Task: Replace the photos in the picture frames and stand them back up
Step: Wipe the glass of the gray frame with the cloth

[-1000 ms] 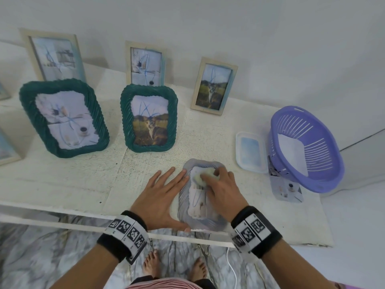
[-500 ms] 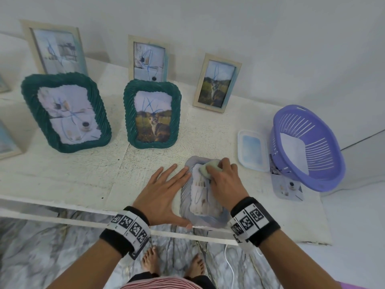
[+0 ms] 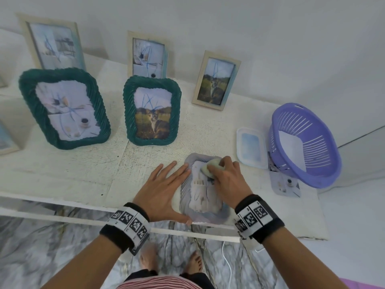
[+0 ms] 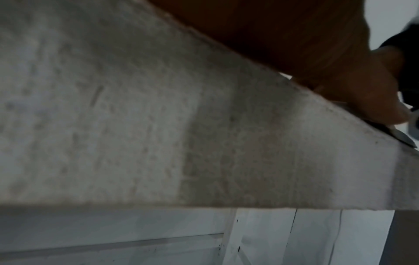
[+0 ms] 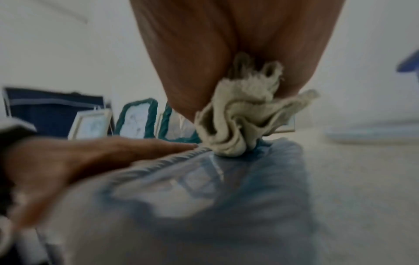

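A grey-blue woven picture frame (image 3: 203, 213) lies flat, face up, at the front edge of the white table (image 3: 87, 176); it shows blurred in the right wrist view (image 5: 204, 206). My right hand (image 3: 224, 174) grips a crumpled pale cloth (image 3: 210, 166) (image 5: 240, 122) and presses it onto the top of the frame's glass. My left hand (image 3: 164, 184) lies flat with straight fingers against the frame's left side, thumb along its near edge (image 4: 385, 107). Two green woven frames (image 3: 64, 109) (image 3: 152, 110) stand behind.
Three pale wooden frames (image 3: 55, 42) (image 3: 148, 56) (image 3: 216, 80) stand along the wall. A purple plastic basket (image 3: 306, 144) sits tilted at the right, a loose photo (image 3: 286, 184) under it and a white lid-like tray (image 3: 251, 148) beside it. Bare feet show below the table edge.
The right hand has slid the cloth up the glass from its middle toward the frame's top edge. The left hand has stayed flat beside the frame.
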Tool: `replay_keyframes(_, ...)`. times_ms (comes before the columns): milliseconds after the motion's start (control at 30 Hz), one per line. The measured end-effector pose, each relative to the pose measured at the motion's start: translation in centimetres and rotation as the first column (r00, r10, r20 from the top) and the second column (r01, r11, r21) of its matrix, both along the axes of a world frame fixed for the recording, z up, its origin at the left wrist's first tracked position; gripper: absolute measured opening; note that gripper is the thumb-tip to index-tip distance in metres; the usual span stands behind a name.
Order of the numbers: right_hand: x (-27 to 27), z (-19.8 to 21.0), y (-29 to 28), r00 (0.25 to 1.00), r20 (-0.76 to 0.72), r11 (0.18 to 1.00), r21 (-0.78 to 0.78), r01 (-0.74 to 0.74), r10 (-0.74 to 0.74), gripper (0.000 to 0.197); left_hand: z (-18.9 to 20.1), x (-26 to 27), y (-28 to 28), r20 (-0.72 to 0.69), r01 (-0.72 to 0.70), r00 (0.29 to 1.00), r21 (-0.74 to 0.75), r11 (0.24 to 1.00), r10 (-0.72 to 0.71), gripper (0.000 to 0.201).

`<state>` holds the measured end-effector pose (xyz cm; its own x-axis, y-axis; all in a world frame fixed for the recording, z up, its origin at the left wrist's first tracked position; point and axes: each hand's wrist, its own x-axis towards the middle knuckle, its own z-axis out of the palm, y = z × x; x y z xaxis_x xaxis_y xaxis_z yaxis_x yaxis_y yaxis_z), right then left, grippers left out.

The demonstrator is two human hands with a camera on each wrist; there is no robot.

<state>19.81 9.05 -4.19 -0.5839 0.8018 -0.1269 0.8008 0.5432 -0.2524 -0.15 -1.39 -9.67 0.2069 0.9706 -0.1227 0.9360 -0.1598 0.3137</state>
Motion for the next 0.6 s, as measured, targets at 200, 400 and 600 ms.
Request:
replay_keyframes(200, 2.3, 0.2, -5.1, 0.952, -0.101, 0.946, -0.121, -0.300, 0.289, 0.035, 0.1, 0.0, 0.0, -0.023, 0.000, 1.000, -0.019, 1.000, -0.001, 0.130)
replay_keyframes(400, 1.3, 0.9, -1.7, 0.981, -0.024, 0.982, 0.020, -0.190, 0.191, 0.037, 0.2, 0.0, 0.0, -0.011, 0.003, 1.000, -0.028, 1.000, -0.003, 0.131)
replay_keyframes(600, 2.6, 0.8, -5.8, 0.944, -0.079, 0.939, -0.103, -0.327, 0.320, 0.034, 0.4, 0.0, 0.1, -0.008, 0.005, 1.000, -0.036, 0.999, -0.006, 0.131)
